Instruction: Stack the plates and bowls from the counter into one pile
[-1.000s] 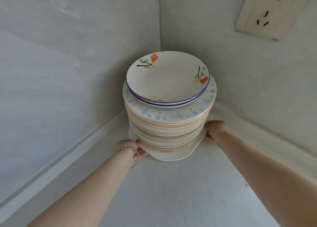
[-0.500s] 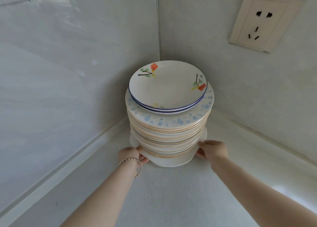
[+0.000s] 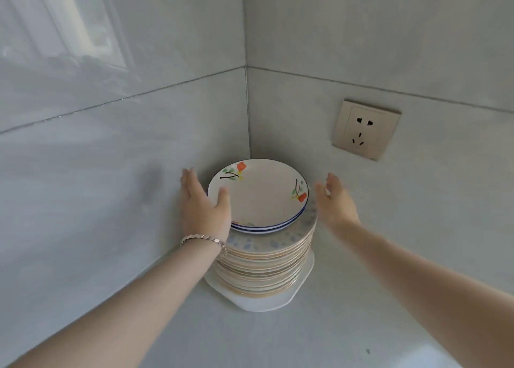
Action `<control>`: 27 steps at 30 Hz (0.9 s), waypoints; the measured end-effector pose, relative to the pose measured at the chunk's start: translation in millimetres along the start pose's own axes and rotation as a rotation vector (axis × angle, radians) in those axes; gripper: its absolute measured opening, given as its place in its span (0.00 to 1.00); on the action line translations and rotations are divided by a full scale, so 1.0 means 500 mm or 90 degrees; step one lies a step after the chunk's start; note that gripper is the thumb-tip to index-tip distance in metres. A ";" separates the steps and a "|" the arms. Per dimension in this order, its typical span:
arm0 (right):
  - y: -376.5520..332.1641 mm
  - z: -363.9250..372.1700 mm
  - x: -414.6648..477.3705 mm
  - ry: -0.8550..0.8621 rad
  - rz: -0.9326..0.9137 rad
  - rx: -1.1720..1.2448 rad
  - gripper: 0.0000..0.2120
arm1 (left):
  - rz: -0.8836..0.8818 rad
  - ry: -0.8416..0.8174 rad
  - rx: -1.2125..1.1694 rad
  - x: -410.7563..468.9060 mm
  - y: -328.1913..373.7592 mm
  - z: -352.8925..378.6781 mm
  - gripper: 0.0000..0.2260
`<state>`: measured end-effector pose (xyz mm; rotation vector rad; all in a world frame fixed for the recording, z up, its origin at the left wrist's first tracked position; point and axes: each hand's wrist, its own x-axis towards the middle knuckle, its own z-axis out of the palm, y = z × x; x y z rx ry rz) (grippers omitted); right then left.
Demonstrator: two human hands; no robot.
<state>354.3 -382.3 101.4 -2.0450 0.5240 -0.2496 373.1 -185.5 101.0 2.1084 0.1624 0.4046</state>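
Head view: we see a tall pile point(image 3: 264, 262) of gold-rimmed plates on the tabletop point(image 3: 278, 337), topped by flower-painted, blue-rimmed bowls point(image 3: 261, 198). Left hand point(image 3: 204, 205) touches the top bowl, fingers released; right hand point(image 3: 335, 200), blurred, hovers spread beside it.

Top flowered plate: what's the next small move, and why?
Probably nudge the top flowered plate rightward with the left hand. It sits left of centre on the pile, the left hand already touches its rim, and the right hand hovers open, apart from it.
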 end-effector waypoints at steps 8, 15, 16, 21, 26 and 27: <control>-0.024 0.084 -0.028 -0.038 0.054 0.046 0.25 | -0.094 -0.222 0.044 0.019 -0.004 0.013 0.28; -0.007 0.091 -0.057 -0.010 0.023 0.077 0.29 | -0.109 -0.223 -0.043 0.022 -0.025 0.008 0.29; -0.009 0.093 -0.058 -0.014 0.028 0.074 0.29 | -0.110 -0.228 -0.036 0.022 -0.025 0.008 0.30; -0.019 0.081 -0.062 -0.042 0.045 -0.011 0.27 | -0.093 -0.271 0.072 0.020 -0.012 -0.007 0.28; -0.052 0.014 -0.111 -0.087 0.074 -0.135 0.21 | -0.046 -0.233 0.200 -0.029 0.040 -0.043 0.29; -0.055 0.000 -0.127 -0.093 0.112 -0.145 0.21 | -0.010 -0.228 0.236 -0.046 0.054 -0.059 0.29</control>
